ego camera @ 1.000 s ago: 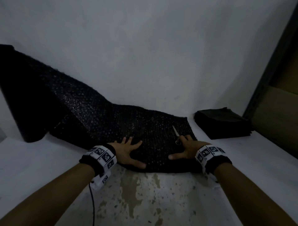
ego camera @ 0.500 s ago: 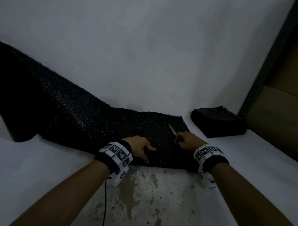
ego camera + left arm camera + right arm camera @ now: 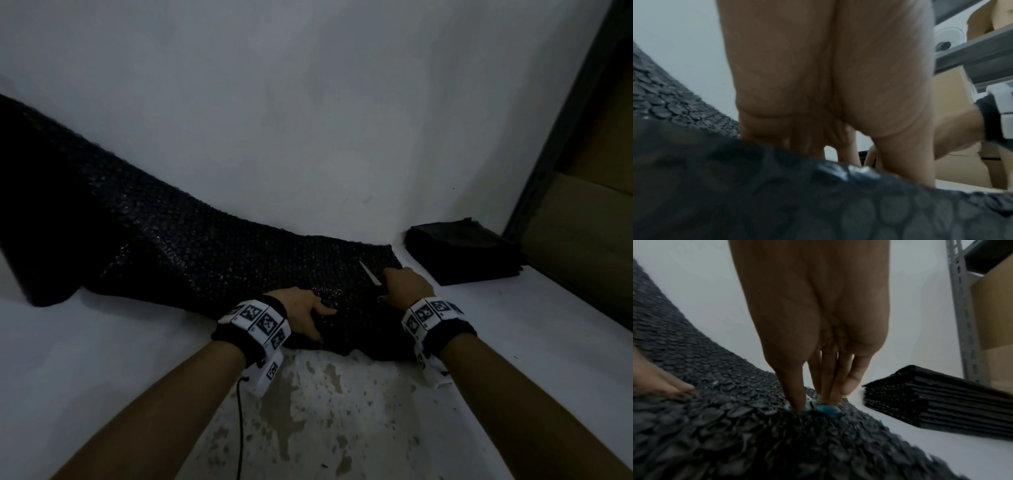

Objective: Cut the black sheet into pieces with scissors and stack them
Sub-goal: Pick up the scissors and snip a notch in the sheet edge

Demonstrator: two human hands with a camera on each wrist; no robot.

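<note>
A long black bubble-textured sheet (image 3: 212, 253) runs from a raised roll at the far left down onto the table. My left hand (image 3: 305, 313) grips the sheet's near edge, thumb on top; the left wrist view shows its fingers curled over the sheet (image 3: 818, 203). My right hand (image 3: 404, 286) has its thumb and fingers through the blue handles of the scissors (image 3: 818, 408), which lie on the sheet (image 3: 725, 418). The scissors' blade (image 3: 369, 272) points away to the upper left. A stack of cut black pieces (image 3: 462, 251) sits at the right, also seen as the stack (image 3: 941, 402).
The white table (image 3: 102, 359) has a worn, stained patch at its near middle. A grey wall stands close behind. A metal shelf post (image 3: 962, 313) with brown cardboard boxes (image 3: 589, 260) rises at the right.
Both hands went from lying flat and spread on the sheet to gripping: the left moved right and took the near edge, the right closed into the scissors' handles.
</note>
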